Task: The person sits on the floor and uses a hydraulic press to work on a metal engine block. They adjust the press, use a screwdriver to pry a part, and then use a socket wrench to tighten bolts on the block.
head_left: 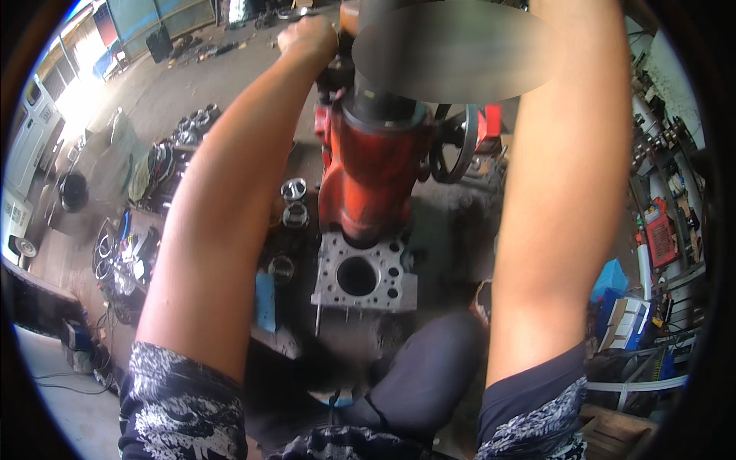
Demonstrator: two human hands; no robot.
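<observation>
At upper centre of the head view, directly ahead of the person, a red machine (379, 172) stands upright, its rounded body narrowing toward the bottom. Top end partly obscured by a blurred area. Dark handwheel (469, 146) on its right side, with a small red box (488, 129) just beside the wheel.

Nearer the person, at the foot of the machine: grey metal block (331, 285) with one large round bore and several smaller holes through its upper face. Whether machine and block touch cannot be told.

Left hand (307, 37): raised beside the machine's upper part, fingers curled inward like a fist; cannot tell whether they grip anything. Right hand: out of sight; cannot tell its state. Right arm (556, 199) extends up along the machine's right side to the top edge.

Left of the block, three round metal parts (296, 215) lie near one another; a light-blue strip (265, 301) lies closer to the person. Knees in dark trousers (429, 368) below.

Farther left: cables and small tools (123, 261) on the floor, white van (27, 157) at the rim. Far right: red crate (662, 236), blue-and-white boxes (625, 320).
</observation>
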